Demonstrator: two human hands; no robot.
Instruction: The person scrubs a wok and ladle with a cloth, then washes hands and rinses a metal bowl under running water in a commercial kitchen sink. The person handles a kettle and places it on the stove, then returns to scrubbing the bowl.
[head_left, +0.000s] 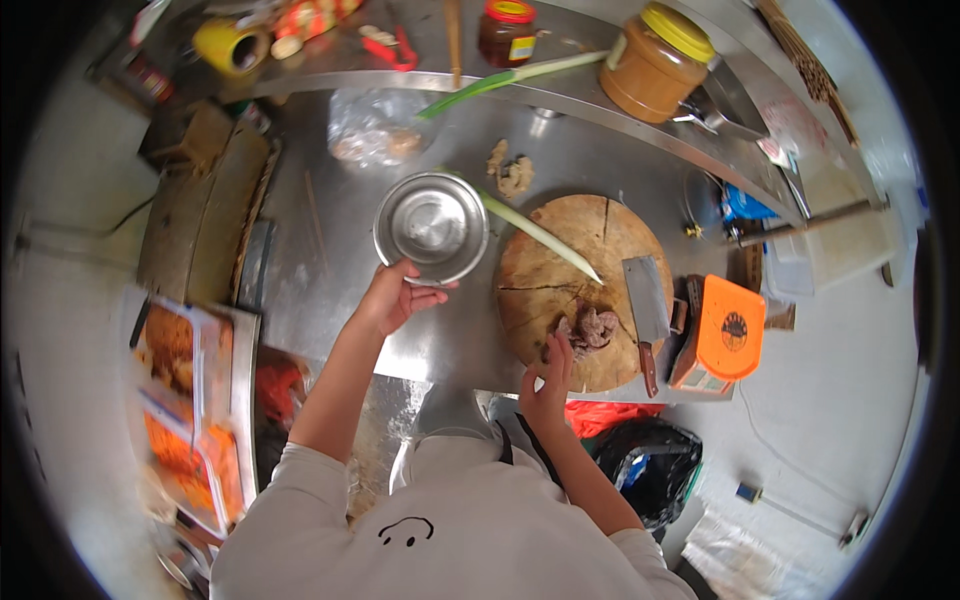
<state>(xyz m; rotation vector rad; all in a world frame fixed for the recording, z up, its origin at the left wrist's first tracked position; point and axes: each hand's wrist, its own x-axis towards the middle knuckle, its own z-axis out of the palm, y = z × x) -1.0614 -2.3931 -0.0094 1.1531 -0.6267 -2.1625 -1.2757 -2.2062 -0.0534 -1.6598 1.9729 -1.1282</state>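
My left hand (397, 297) grips the near rim of a round stainless steel bowl (431, 225), thumb over the edge and fingers beneath. Nothing shows inside the bowl. My right hand (549, 386) is at the near left edge of a round wooden chopping block (536, 262), its fingers extended at a small heap of brownish meat pieces (594, 327). The fingertips overlap the heap's left side in view; the hand grasps nothing visible. A cleaver (646, 300) with a wooden handle lies on the block's right side. A leek stalk (547, 241) reaches from behind the bowl onto the block.
Ginger pieces (514, 171) and a clear plastic bag (375, 131) lie on the steel table (300, 300). An orange-topped scale (731, 330) stands right of the block. The raised shelf (577, 97) bears jars and another leek (510, 77). A black-lined bin (652, 469) stands below.
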